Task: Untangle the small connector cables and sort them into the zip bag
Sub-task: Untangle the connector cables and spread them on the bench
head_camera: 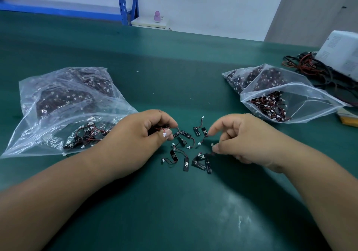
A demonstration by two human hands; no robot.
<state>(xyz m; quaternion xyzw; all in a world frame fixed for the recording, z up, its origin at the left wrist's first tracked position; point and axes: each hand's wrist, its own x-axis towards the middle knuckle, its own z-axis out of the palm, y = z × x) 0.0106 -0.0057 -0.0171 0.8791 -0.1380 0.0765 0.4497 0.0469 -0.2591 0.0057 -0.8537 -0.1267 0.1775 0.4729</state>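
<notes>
The left hand (147, 132) grips a small bunch of connector cables (161, 129); the right hand (238, 140), fingers half curled, touches the loose cables (186, 153) lying between both hands on the worktop (174, 212), a pinch I cannot confirm; the open zip bag (313, 103) lies right and beyond, nearer the right hand.

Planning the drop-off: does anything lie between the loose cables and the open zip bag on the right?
Nothing visible blocks it: only bare green mat separates the connector cables from the zip bag, besides the right hand.
</notes>
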